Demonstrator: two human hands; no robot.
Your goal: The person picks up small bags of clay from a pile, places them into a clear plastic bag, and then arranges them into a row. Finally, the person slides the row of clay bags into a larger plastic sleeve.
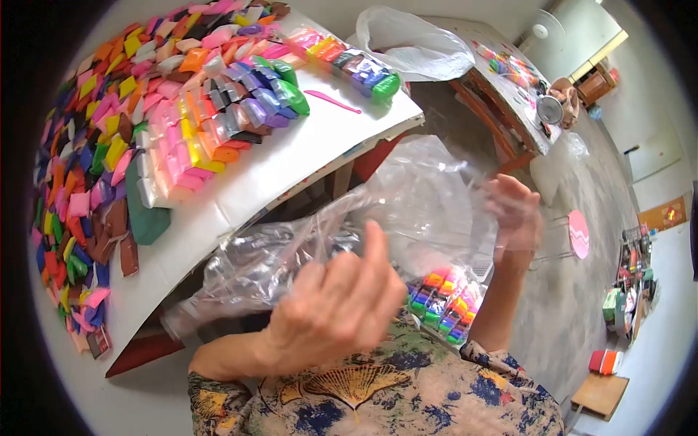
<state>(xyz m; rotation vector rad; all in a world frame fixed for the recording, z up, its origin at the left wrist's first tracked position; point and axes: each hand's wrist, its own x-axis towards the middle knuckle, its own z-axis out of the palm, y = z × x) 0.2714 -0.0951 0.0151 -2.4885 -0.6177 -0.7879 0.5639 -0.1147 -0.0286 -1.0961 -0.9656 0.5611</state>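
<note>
A large clear plastic bag [425, 192] spreads in front of my body, its film crumpled toward the left. My left hand [338, 305] is in front of the bag's near side, one finger pointing up and the others bent. Motion smears it, so its grip on the film does not show. At the bag's right edge, my right hand [515, 211] has its fingers curled on the film, also blurred. Low between my arms lie several small multicoloured packets [445, 301] in rows, perhaps modelling clay, partly behind the plastic.
A white table [240, 189] at left carries a heap of colourful packets [109, 152], rows of bundled ones [211, 138] and a pink stick tool [332, 101]. Another plastic bag [414, 43] hangs at its far end. Behind stands a second table [509, 94]; a pink round stool [578, 234] is at right.
</note>
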